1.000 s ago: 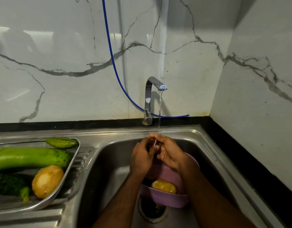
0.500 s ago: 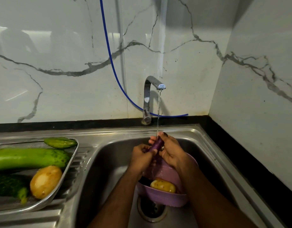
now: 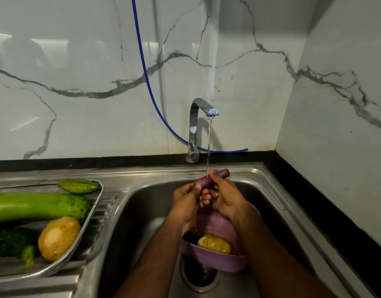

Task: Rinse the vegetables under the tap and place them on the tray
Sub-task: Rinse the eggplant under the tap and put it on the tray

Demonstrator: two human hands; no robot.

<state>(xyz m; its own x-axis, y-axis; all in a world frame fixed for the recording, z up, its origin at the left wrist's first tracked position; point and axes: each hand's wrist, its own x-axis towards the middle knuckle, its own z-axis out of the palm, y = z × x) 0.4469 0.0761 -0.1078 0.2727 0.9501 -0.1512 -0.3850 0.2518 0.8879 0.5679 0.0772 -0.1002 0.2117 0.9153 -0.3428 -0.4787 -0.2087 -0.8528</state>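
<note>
Both hands, left [image 3: 186, 201] and right [image 3: 225, 195], hold a grip clamped on the purple aubergine [image 3: 209, 179] under the tap [image 3: 203, 108] stream, above the sink [image 3: 271, 190]; I should turn it so water reaches every side, then carry it to the tray [image 3: 95, 211].

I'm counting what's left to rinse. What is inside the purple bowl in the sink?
One yellowish potato lies inside the purple bowl, beside something dark that I cannot identify. The forearms cover most of the bowl's inside, so more may be hidden.

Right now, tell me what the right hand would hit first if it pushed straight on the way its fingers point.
Probably the left hand: the right hand points leftward at it across the slim purple vegetable both grip. Depth is unclear.
</note>
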